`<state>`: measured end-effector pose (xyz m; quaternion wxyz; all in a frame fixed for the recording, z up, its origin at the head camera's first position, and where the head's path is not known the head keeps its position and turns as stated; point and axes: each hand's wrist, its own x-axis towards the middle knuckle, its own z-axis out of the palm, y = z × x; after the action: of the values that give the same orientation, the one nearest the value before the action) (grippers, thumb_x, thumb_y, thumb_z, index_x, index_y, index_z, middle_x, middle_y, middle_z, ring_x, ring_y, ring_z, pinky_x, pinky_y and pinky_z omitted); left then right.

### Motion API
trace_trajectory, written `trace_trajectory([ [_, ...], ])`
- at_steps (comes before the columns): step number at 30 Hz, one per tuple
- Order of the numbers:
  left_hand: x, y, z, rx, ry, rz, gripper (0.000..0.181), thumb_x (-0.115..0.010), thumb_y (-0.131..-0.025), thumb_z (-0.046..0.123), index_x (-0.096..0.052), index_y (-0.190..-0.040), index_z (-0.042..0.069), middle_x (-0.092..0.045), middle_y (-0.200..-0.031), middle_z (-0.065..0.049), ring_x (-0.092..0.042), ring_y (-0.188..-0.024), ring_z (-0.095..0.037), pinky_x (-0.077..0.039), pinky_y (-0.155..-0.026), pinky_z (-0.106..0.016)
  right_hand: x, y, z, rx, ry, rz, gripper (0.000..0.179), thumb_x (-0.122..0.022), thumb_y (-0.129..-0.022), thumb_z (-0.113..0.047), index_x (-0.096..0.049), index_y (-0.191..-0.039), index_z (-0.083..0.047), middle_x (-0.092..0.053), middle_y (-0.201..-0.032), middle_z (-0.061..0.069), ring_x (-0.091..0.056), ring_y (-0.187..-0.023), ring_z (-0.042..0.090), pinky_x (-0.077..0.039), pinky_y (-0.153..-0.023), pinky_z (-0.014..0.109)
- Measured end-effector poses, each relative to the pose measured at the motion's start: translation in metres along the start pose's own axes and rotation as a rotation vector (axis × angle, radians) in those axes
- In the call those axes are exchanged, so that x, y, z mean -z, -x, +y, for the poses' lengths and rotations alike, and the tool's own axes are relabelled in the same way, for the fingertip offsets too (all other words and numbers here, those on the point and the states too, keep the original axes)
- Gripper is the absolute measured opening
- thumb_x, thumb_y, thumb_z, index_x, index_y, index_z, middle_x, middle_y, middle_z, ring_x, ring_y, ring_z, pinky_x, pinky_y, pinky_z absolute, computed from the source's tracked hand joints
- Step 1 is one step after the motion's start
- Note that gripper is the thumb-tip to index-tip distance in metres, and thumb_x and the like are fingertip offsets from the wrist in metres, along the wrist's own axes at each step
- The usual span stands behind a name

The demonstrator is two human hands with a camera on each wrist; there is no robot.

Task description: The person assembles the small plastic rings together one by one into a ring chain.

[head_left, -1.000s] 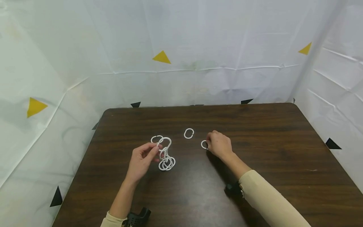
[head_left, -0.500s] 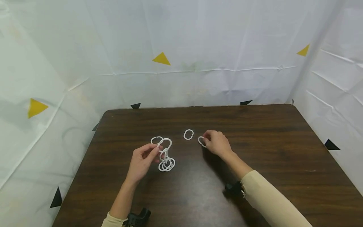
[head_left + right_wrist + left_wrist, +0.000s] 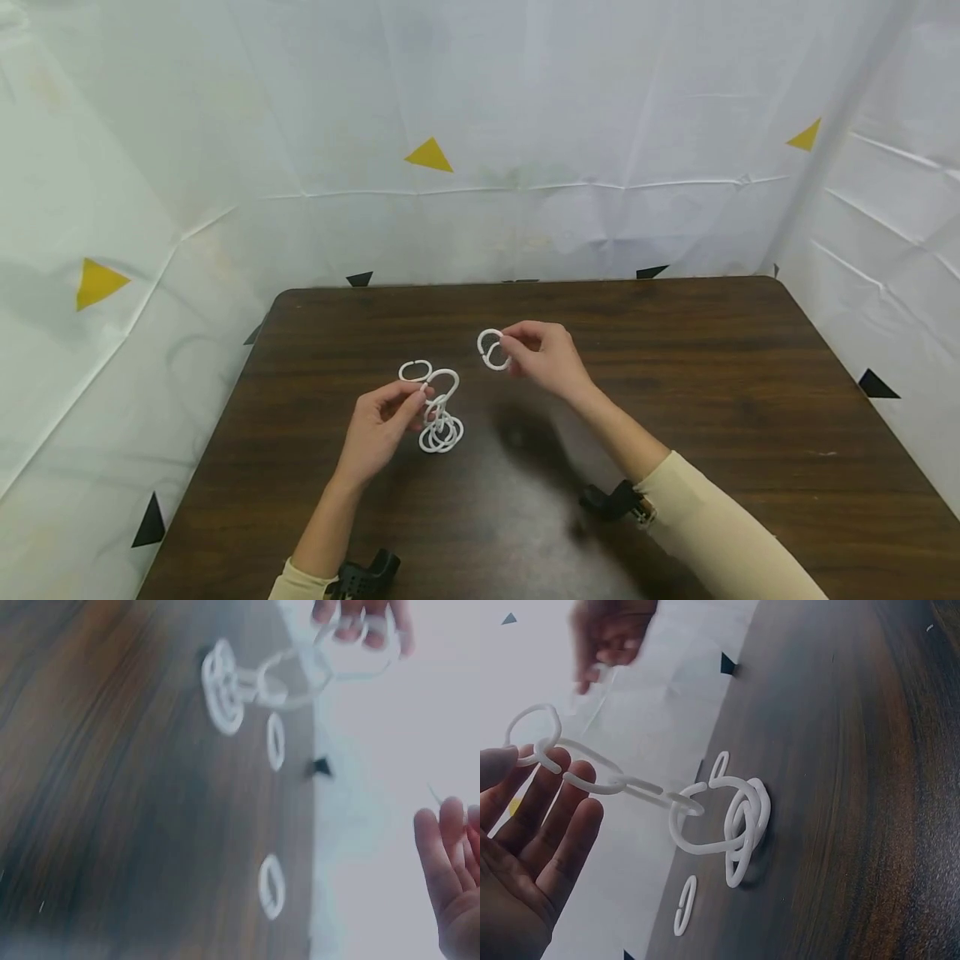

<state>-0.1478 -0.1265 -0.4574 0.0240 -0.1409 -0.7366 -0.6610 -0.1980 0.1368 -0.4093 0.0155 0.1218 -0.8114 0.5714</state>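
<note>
My left hand [image 3: 378, 437] pinches the upper link of a chain of white plastic links [image 3: 712, 848]. The chain hangs down, its lower links bunched on the table. To the right, my right hand [image 3: 551, 360] is raised above the table and pinches a single white link [image 3: 480, 342] between thumb and fingertips. In the head view that link overlaps a loose link [image 3: 495, 367] lying on the table behind it. A second loose link [image 3: 402, 372] lies beyond my left hand. The right wrist view is blurred, and the held link barely shows there.
The dark wood-grain table [image 3: 712, 400] has rounded far corners. White sheeting [image 3: 525, 100] with yellow and black triangles stands behind it and at the sides. Each wrist wears a black camera mount, one of them [image 3: 367, 575] near the front edge.
My right hand has lifted its link off the table and moved left and up, towards the chain. My left hand has barely moved, tilting the top link slightly to the right.
</note>
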Motion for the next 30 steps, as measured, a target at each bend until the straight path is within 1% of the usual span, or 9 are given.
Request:
trace_trajectory([
  [6,-0.002,0.0,0.005,0.006,-0.03,-0.01,0.015,-0.062,-0.095,0.002,-0.069,-0.106,-0.005,-0.067,-0.106,-0.028,-0.065,-0.079,-0.043,-0.058,-0.065,-0.031,-0.013,0.004,-0.026,-0.027,-0.222,-0.041,0.019,-0.065,-0.095,-0.009,-0.068,-0.104,0.007,-0.065,-0.076,0.015,-0.063,-0.058,0.018,-0.059,-0.062,0.038],
  [9,-0.004,0.001,0.017,0.006,-0.041,-0.02,0.015,-0.061,-0.095,0.0,-0.068,-0.106,-0.008,-0.067,-0.103,-0.028,-0.063,-0.079,-0.046,-0.059,-0.065,-0.034,-0.02,0.006,-0.033,-0.03,-0.256,-0.081,0.019,-0.064,-0.095,-0.009,-0.067,-0.104,0.007,-0.065,-0.077,0.016,-0.063,-0.058,0.016,-0.059,-0.062,0.041],
  [12,-0.007,0.002,0.031,0.001,-0.066,-0.034,0.015,-0.062,-0.095,0.0,-0.067,-0.104,-0.011,-0.068,-0.098,-0.026,-0.064,-0.079,-0.047,-0.059,-0.066,-0.041,-0.026,0.008,-0.037,-0.022,-0.239,-0.118,0.018,-0.065,-0.095,-0.01,-0.068,-0.103,0.006,-0.066,-0.078,0.019,-0.063,-0.058,0.016,-0.059,-0.062,0.044],
  [14,-0.008,0.003,0.037,-0.006,-0.083,-0.041,0.015,-0.062,-0.095,0.0,-0.067,-0.103,-0.011,-0.069,-0.094,-0.023,-0.064,-0.079,-0.047,-0.059,-0.066,-0.045,-0.03,0.009,-0.038,-0.019,-0.204,-0.135,0.017,-0.065,-0.095,-0.011,-0.069,-0.101,0.004,-0.066,-0.076,0.018,-0.063,-0.057,0.016,-0.059,-0.061,0.043],
  [16,-0.009,0.004,0.039,-0.011,-0.1,-0.045,0.015,-0.063,-0.095,0.001,-0.068,-0.103,-0.01,-0.069,-0.093,-0.021,-0.064,-0.079,-0.047,-0.058,-0.067,-0.048,-0.033,0.01,-0.039,-0.017,-0.162,-0.141,0.015,-0.065,-0.095,-0.012,-0.07,-0.1,0.002,-0.065,-0.073,0.015,-0.062,-0.056,0.018,-0.059,-0.059,0.04],
  [19,-0.01,0.004,0.04,-0.017,-0.118,-0.049,0.014,-0.063,-0.095,0.003,-0.069,-0.103,-0.008,-0.07,-0.092,-0.02,-0.064,-0.078,-0.044,-0.058,-0.067,-0.048,-0.037,0.011,-0.039,-0.013,-0.089,-0.13,0.013,-0.066,-0.095,-0.014,-0.071,-0.097,-0.002,-0.063,-0.066,0.009,-0.062,-0.054,0.021,-0.057,-0.056,0.035],
  [23,-0.011,0.004,0.04,-0.028,-0.14,-0.046,0.011,-0.064,-0.095,0.003,-0.07,-0.101,-0.004,-0.069,-0.085,-0.019,-0.064,-0.075,-0.041,-0.058,-0.065,-0.04,-0.04,0.012,-0.039,-0.016,-0.019,-0.114,0.013,-0.067,-0.094,-0.017,-0.072,-0.094,-0.005,-0.062,-0.062,0.006,-0.064,-0.055,0.029,-0.053,-0.053,0.032],
  [26,-0.011,0.004,0.04,-0.032,-0.149,-0.04,0.01,-0.065,-0.094,0.004,-0.071,-0.099,-0.002,-0.068,-0.082,-0.02,-0.064,-0.074,-0.04,-0.056,-0.063,-0.033,-0.042,0.013,-0.04,-0.023,0.002,-0.11,0.013,-0.067,-0.094,-0.017,-0.073,-0.094,-0.005,-0.065,-0.065,0.008,-0.065,-0.058,0.036,-0.053,-0.052,0.031],
  [30,-0.012,0.005,0.042,-0.049,-0.16,-0.034,0.009,-0.065,-0.093,0.003,-0.071,-0.099,-0.002,-0.068,-0.082,-0.019,-0.064,-0.073,-0.035,-0.054,-0.062,-0.025,-0.043,0.014,-0.041,-0.028,0.031,-0.088,0.012,-0.068,-0.093,-0.017,-0.073,-0.092,-0.006,-0.066,-0.067,0.008,-0.065,-0.058,0.036,-0.052,-0.051,0.031],
])
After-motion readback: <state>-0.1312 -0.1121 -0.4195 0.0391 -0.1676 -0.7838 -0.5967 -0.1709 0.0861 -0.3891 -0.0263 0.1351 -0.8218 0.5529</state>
